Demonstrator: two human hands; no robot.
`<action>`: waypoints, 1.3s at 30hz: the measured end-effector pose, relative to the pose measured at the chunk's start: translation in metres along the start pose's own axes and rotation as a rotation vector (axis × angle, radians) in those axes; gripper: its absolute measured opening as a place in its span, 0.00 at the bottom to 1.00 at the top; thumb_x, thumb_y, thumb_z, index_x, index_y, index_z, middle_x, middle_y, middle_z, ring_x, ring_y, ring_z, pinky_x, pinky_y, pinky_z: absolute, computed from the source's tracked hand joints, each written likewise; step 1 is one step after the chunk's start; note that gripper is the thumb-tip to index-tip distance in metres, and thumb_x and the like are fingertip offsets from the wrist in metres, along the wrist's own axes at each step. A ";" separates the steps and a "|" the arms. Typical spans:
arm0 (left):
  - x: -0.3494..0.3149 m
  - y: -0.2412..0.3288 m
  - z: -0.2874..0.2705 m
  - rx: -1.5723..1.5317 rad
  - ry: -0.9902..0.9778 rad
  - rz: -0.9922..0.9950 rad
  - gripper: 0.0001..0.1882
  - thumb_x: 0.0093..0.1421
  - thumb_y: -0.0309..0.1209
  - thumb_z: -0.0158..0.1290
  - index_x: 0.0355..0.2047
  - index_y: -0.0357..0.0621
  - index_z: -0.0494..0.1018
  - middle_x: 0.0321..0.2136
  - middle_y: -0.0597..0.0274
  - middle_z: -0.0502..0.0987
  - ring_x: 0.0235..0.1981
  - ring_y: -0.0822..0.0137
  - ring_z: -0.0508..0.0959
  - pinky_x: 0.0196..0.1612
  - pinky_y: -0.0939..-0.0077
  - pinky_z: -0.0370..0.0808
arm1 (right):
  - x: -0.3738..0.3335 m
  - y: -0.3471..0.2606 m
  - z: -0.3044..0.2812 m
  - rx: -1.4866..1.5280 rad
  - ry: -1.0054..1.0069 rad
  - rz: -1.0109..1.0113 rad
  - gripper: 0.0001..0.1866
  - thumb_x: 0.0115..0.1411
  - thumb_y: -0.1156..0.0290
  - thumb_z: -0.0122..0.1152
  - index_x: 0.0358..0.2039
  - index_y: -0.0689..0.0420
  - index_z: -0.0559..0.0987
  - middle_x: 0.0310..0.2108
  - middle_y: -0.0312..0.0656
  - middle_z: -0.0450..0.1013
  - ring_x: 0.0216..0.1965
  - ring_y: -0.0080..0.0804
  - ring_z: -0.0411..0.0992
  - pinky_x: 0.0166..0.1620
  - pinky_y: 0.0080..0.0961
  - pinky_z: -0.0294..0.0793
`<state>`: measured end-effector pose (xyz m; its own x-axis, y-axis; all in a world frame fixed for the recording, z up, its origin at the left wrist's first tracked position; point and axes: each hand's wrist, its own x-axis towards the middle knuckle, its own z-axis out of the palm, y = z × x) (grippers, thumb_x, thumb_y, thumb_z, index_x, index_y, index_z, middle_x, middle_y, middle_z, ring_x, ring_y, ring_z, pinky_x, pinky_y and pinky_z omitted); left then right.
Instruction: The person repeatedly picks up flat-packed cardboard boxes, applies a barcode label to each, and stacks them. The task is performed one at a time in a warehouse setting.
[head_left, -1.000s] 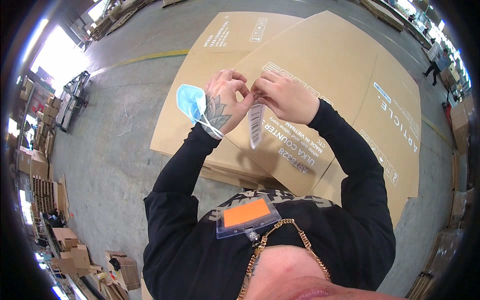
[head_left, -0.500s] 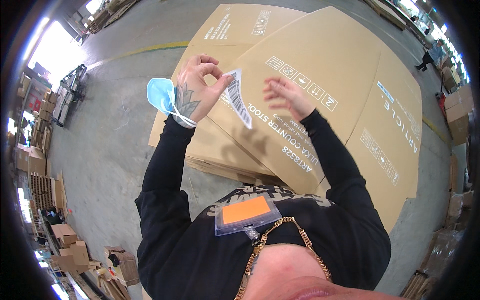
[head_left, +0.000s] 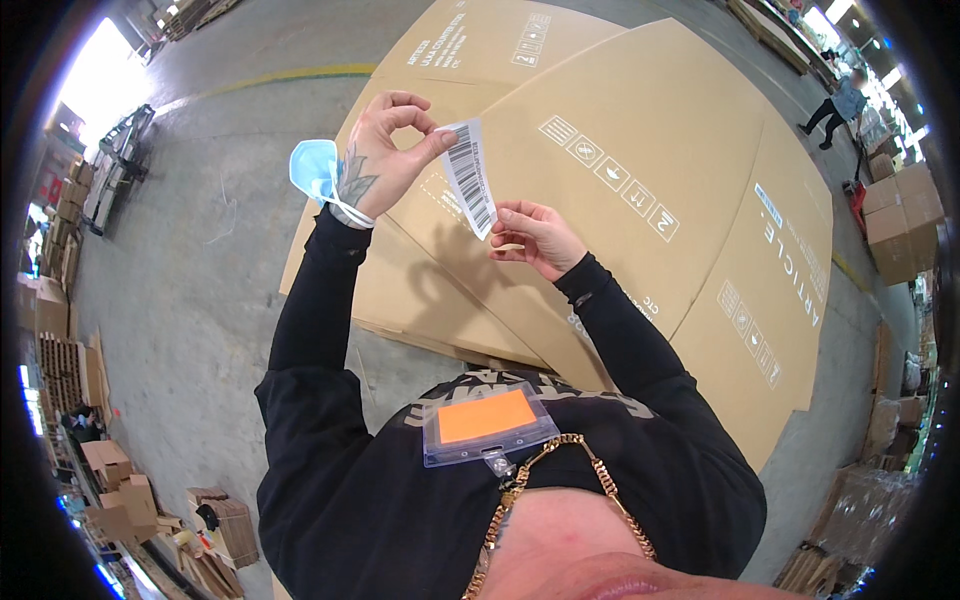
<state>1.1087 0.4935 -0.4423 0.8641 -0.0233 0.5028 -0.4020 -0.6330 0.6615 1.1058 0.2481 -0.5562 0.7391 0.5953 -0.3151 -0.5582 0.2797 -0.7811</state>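
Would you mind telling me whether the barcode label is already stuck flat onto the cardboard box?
No, the barcode label is held up above the cardboard box, pinched by the left hand and right hand.

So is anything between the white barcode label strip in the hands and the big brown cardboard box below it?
Nothing visible. The white barcode label strip hangs between the left hand and the right hand, directly above the bare top of the large brown cardboard box.
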 end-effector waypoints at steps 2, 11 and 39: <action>0.001 -0.006 0.001 -0.006 -0.007 -0.015 0.13 0.50 0.40 0.69 0.26 0.44 0.81 0.43 0.58 0.77 0.48 0.60 0.76 0.52 0.63 0.71 | 0.004 0.000 -0.001 0.003 -0.005 0.013 0.13 0.64 0.63 0.63 0.43 0.59 0.77 0.33 0.35 0.75 0.34 0.23 0.76 0.42 0.31 0.81; 0.000 -0.070 0.029 -0.017 0.072 -0.223 0.17 0.47 0.46 0.69 0.23 0.45 0.81 0.43 0.54 0.77 0.46 0.56 0.76 0.51 0.61 0.71 | 0.024 0.013 -0.018 -0.062 0.120 0.015 0.09 0.62 0.66 0.65 0.36 0.58 0.78 0.23 0.31 0.71 0.21 0.20 0.70 0.32 0.25 0.81; -0.064 -0.175 0.121 0.489 0.050 -0.540 0.19 0.48 0.54 0.64 0.25 0.53 0.82 0.45 0.57 0.72 0.54 0.54 0.66 0.61 0.52 0.55 | 0.095 0.061 -0.042 -0.956 0.640 0.025 0.15 0.50 0.63 0.69 0.22 0.64 0.82 0.13 0.42 0.74 0.12 0.29 0.72 0.21 0.29 0.73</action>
<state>1.1602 0.5125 -0.6578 0.8842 0.4175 0.2095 0.2673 -0.8200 0.5062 1.1582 0.2905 -0.6559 0.9406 0.0246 -0.3386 -0.2638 -0.5750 -0.7745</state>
